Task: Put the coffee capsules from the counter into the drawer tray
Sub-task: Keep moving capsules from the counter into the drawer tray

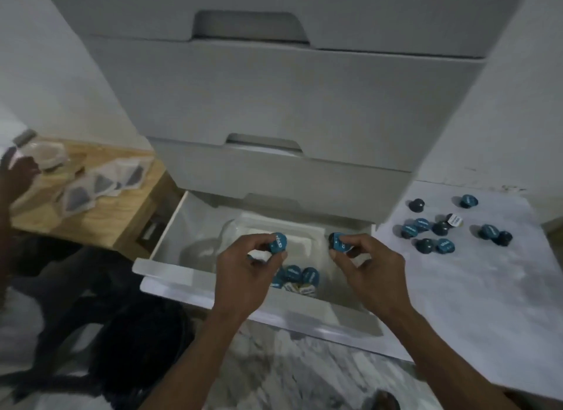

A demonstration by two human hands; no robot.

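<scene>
The capsules (426, 229) are teal-blue with white lettering, a few darker navy; one (454, 220) shows a white label. The drawer tray (304, 235) is white, the tabletop (475, 281) white, the side table (100, 217) light wood-grain.

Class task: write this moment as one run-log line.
left hand: holds capsule | right hand: holds capsule | both above drawer | some capsules already inside | more on counter

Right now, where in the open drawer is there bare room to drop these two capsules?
Free: the white moulded tray floor beyond both hands. Crowded: the near end, where teal foil-topped capsules cluster between the left hand and right hand.
</scene>
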